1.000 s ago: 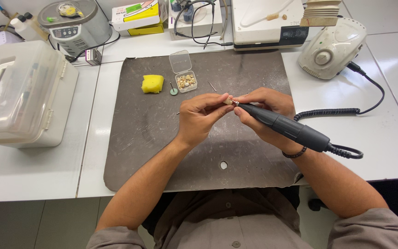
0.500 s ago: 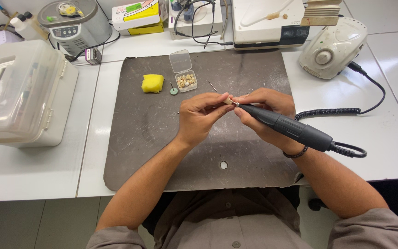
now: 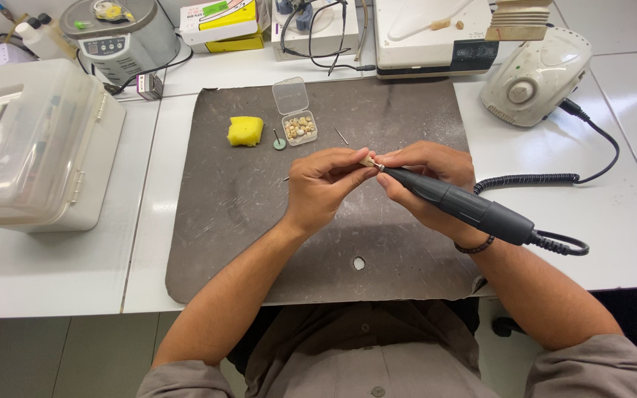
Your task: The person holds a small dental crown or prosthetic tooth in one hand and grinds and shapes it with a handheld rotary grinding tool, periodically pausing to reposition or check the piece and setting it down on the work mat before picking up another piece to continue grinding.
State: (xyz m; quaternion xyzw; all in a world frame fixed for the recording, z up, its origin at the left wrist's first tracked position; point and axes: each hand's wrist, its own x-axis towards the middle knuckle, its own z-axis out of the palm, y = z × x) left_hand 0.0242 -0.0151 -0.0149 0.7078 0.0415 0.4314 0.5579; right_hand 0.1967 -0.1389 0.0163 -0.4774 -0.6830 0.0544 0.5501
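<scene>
Sleeves of a grey-brown shirt [image 3: 363, 361] at the near edge, forearms reaching out over a dark grey work mat [image 3: 230, 214] on a white desk [image 3: 60, 280]. Small round hole [image 3: 358, 262] in the mat just short of the hands. Left hand [image 3: 322, 188] raised above the mat, wrist bent, thumb and forefinger pinched shut on a tiny pale piece [image 3: 368, 161], too small to make out in shape. Right hand [image 3: 425, 180] curled in a closed grip round a black rotary handpiece [image 3: 466, 208], held like a pen, tip touching the pale piece, dark band at the wrist. Coiled black cord [image 3: 532, 179] running from the handpiece's rear across the desk to a cream control box [image 3: 536, 77] at far right. Beyond the hands, well apart from them: loose metal burs [image 3: 341, 136], a small clear box [image 3: 298, 127] with lid open and pale bits inside, a green disc [image 3: 279, 144] just beside it, a yellow sponge [image 3: 245, 131]. Left of the mat, a large translucent case [image 3: 35, 147] with handle. Farthest back, a round metal bath [image 3: 116, 33], a yellow and white carton [image 3: 223, 18], a white machine [image 3: 436, 33].
</scene>
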